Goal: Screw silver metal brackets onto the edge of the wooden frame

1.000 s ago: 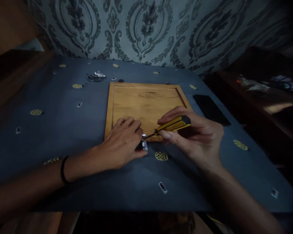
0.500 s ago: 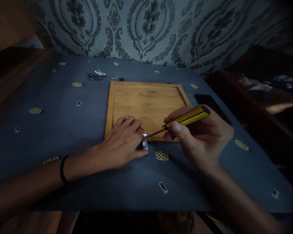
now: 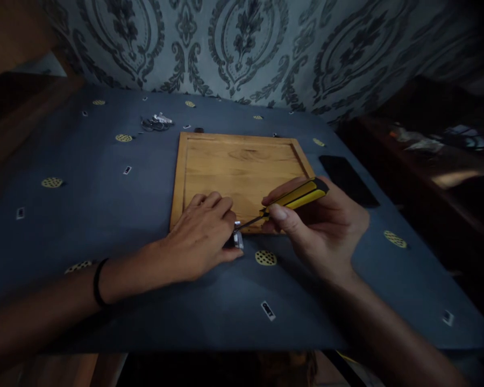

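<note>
At the near edge of the wooden board [image 3: 229, 166] on the counter [image 3: 105, 209], the left hand [image 3: 201, 236] pinches a metal fitting [image 3: 238, 239]; the right hand's fingers grasp a yellow-and-black screwdriver [image 3: 296, 198], shaft angled left toward the fitting.

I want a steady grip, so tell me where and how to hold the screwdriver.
Probably best to grip the screwdriver by its thick yellow handle, coming from the right, as the right hand does. The handle slopes up and to the right, while the thin shaft points down-left to the metal piece at the left hand.
</note>
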The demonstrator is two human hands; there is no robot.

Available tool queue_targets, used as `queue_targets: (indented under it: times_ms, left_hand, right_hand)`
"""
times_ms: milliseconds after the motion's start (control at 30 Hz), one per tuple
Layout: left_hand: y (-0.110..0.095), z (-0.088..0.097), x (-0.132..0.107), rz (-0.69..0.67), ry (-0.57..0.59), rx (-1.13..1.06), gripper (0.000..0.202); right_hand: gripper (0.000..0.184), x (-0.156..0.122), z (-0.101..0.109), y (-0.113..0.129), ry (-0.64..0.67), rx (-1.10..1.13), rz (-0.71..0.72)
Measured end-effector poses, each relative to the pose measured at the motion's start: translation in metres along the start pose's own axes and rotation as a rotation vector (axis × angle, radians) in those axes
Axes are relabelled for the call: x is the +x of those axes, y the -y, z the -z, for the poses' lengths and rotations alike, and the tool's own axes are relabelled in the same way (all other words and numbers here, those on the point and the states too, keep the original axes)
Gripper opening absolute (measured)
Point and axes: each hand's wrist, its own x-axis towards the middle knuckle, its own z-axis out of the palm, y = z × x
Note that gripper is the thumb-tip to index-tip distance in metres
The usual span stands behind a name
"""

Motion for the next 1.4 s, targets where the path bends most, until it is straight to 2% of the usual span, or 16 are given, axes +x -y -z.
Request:
queue_targets:
  times_ms: [200, 367, 500, 667, 733, 867, 1033, 1233, 1400]
  left_hand:
    - [0.000, 0.000, 0.000, -0.001, 0.005, -0.006, 0.043]
    - [-0.002, 0.004, 0.002, 0.002, 0.031, 0.015, 0.043]
    - [-0.002, 0.005, 0.003, 0.019, 0.046, 0.004, 0.040]
    - [0.000, 0.003, 0.002, -0.008, 0.003, 0.005, 0.039]
    - [0.000, 0.003, 0.002, -0.011, 0.003, 0.009, 0.039]
    - [-0.001, 0.004, 0.002, -0.002, 0.019, -0.005, 0.040]
    - [-0.002, 0.005, 0.003, 0.011, 0.019, 0.009, 0.037]
    - [-0.001, 0.002, 0.002, 0.003, 0.006, -0.007, 0.041]
    - [0.001, 0.000, 0.001, -0.002, -0.006, -0.023, 0.039]
  right_hand:
    - [0.020, -0.001, 0.001, -0.001, 0.003, -0.004, 0.000]
    - [0.031, 0.003, 0.002, 0.002, 0.006, 0.093, -0.003]
    - [0.019, 0.006, 0.007, 0.002, 0.095, 0.124, -0.016]
    - [0.026, 0.004, 0.012, -0.003, 0.146, 0.197, -0.024]
    - [0.023, 0.005, 0.013, -0.004, 0.146, 0.188, -0.007]
    - [0.014, 0.010, 0.011, 0.001, 0.114, 0.157, 0.033]
    - [0.023, 0.011, 0.007, 0.004, 0.031, 0.149, -0.034]
    - [0.020, 0.009, 0.013, 0.002, 0.030, 0.177, -0.081]
    - [0.017, 0.007, 0.010, 0.013, -0.186, 0.148, 0.045]
